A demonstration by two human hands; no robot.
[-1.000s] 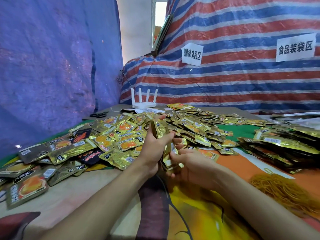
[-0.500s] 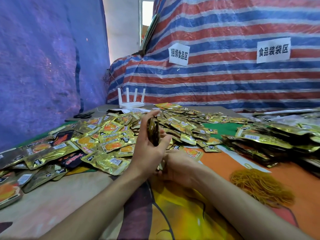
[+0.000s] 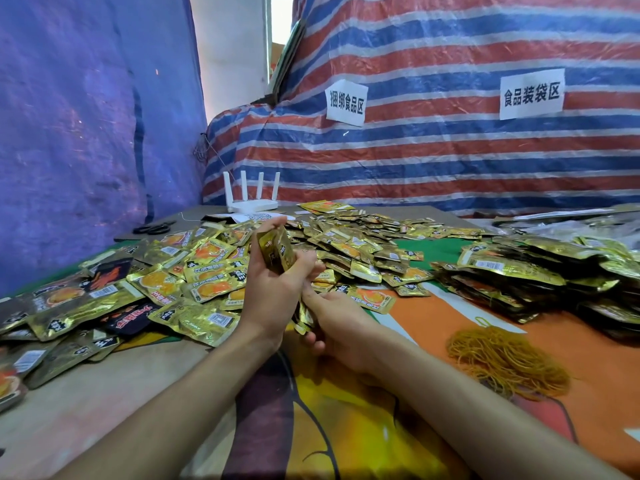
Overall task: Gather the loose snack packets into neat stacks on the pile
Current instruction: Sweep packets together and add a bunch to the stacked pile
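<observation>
1. A small bundle of gold snack packets (image 3: 277,252) stands on edge, raised above the table (image 3: 104,393), in the left hand (image 3: 273,292). The fingers of that hand are closed around the bundle, thumb to the near side.
2. The right hand (image 3: 337,327) sits just below and right of the left, touching it. Its fingers are curled against further gold packets (image 3: 304,315) at the bundle's lower end; how firmly it holds them cannot be told.
3. Loose snack packets (image 3: 207,268) lie scattered and overlapping across the table to the left and behind the hands, mostly gold with orange panels, a few black.
4. Stacked packets (image 3: 519,275) lie in flatter layered heaps at the right of the table, well apart from the hands.
5. A heap of yellow rubber bands (image 3: 505,362) lies on the orange printed cover, near the right forearm.
6. At the far edge of the table: a white router (image 3: 251,202) with four upright antennas, and black scissors (image 3: 154,228) to its left.
7. Behind, a striped tarpaulin (image 3: 450,150) carries two white paper signs (image 3: 346,102).
</observation>
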